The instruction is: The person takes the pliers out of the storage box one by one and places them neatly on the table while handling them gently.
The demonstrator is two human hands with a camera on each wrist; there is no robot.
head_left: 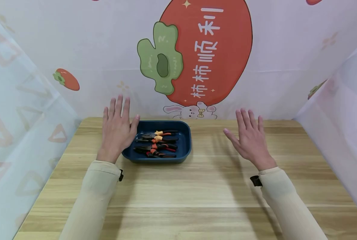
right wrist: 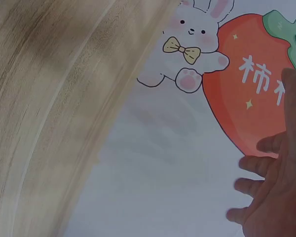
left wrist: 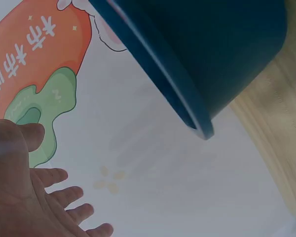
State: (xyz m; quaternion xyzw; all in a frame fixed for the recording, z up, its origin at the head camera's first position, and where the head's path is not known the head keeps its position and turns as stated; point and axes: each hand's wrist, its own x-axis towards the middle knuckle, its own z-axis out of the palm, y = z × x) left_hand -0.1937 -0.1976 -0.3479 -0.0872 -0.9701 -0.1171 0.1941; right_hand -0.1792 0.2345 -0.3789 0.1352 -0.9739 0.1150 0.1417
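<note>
Two bare hands hang on either side of a blue box (head_left: 157, 160), which sits toward the far edge of the wooden table (head_left: 178, 193). The left hand (head_left: 115, 133) is just beside the box, its grip wide, fingers straight and thumb spread, holding nothing; from above it covers the box's far left corner. The right hand (head_left: 249, 138) is well apart to the right of the box, likewise spread wide and holding nothing. Inside the box lie the pliers (head_left: 163, 146), dark-jawed with orange, red and black handles; they overlap, so their number and some jaw tips are hard to make out. The left wrist view cuts off the box's upper part and hides its contents behind the wall. Behind the box hangs a pale cloth (head_left: 97, 40) with a big printed fruit (head_left: 229, 40), its top cropped by the head view
</note>
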